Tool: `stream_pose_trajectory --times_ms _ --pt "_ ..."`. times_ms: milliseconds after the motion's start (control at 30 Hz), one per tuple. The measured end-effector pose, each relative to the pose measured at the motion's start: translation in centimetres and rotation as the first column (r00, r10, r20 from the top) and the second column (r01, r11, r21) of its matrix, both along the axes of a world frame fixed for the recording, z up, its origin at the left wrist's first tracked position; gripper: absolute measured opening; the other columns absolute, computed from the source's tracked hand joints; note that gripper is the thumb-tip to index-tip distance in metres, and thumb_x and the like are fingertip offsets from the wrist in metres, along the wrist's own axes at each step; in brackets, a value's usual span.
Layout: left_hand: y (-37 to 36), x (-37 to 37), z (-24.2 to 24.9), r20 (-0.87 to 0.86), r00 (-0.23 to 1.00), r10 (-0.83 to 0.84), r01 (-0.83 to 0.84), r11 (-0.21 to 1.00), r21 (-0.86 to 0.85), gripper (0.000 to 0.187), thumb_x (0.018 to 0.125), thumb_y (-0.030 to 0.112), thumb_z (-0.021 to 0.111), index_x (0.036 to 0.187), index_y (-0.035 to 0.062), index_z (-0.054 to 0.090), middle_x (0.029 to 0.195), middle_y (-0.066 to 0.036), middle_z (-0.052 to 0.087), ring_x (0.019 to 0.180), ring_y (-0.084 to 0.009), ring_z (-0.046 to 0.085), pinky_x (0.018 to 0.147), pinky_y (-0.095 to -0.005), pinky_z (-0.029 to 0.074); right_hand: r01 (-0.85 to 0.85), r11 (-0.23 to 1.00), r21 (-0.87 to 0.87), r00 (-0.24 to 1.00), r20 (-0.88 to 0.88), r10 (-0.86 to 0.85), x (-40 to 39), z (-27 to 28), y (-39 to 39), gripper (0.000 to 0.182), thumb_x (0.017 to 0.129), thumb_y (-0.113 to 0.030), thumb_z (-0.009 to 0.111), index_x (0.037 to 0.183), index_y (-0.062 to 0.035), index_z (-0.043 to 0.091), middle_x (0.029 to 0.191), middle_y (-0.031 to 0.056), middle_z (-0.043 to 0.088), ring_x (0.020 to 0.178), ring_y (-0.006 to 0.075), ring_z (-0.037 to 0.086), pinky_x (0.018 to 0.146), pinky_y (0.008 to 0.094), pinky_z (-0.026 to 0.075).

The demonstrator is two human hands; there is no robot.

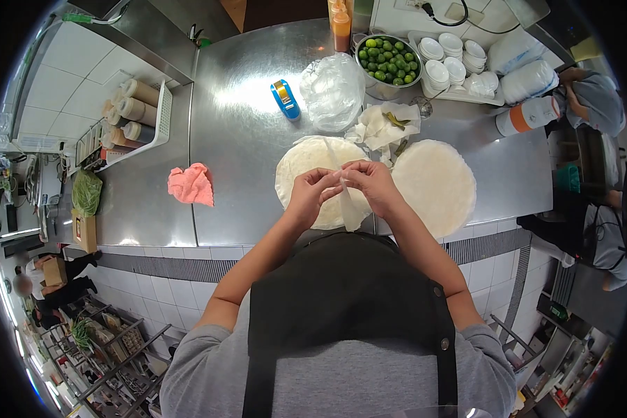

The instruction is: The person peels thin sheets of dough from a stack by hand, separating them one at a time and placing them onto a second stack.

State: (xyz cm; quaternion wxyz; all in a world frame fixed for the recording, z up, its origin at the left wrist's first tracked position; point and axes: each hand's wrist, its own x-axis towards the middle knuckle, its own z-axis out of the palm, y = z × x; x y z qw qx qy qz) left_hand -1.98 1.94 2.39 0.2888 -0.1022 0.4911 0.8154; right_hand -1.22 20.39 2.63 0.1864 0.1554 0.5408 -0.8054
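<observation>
Over the left stack of pale round flat sheets point(302, 155), like large tortillas, my two hands meet with fingertips together. My left hand point(318, 189) pinches a thin, whitish, see-through strip point(350, 212) from its left side. On the other side, my right hand point(366, 182) has thumb and fingers closed on the same strip. It hangs down toward the counter's front edge, and its upper part lies across the round sheets. A second pale round point(435, 184) lies just right of my right hand. Crumpled whitish wrapping point(375, 132) with green pieces point(397, 120) sits behind my hands.
On the steel counter point(240, 174) are a pink cloth point(191, 184), a blue tape dispenser point(285, 99) and a clear plastic bag point(332, 90). Behind stand a pot of limes point(389, 61), an orange bottle point(341, 31) and stacked white cups point(455, 70). Other people are at both sides.
</observation>
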Motion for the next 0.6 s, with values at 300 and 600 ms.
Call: stream_pose_trajectory --times_ms 300,600 --pt "-0.4 -0.7 -0.7 0.133 0.991 -0.027 0.015 0.996 0.088 0.015 0.093 0.007 0.07 0.096 -0.0064 0.065 0.101 -0.013 0.069 0.095 -0.0179 0.067 0.092 -0.0315 0.056 0.015 0.993 -0.113 0.998 0.056 -0.009 0.4 1.1 -0.4 0.007 0.087 -0.009 0.069 0.09 -0.002 0.071 0.092 0.004 0.068 0.085 0.0126 0.063 0.08 0.0292 0.05" --pt "-0.7 -0.3 -1.2 -0.04 0.999 0.029 -0.036 0.985 -0.169 0.02 0.09 0.013 0.074 0.095 -0.0035 0.065 0.092 -0.01 0.067 0.085 -0.0167 0.068 0.082 -0.0325 0.059 0.142 0.926 0.349 0.978 -0.191 -0.078 0.7 -3.0 -0.4 0.005 0.081 -0.005 0.069 0.082 0.0 0.069 0.091 0.0073 0.07 0.079 0.014 0.066 0.073 0.0273 0.052"
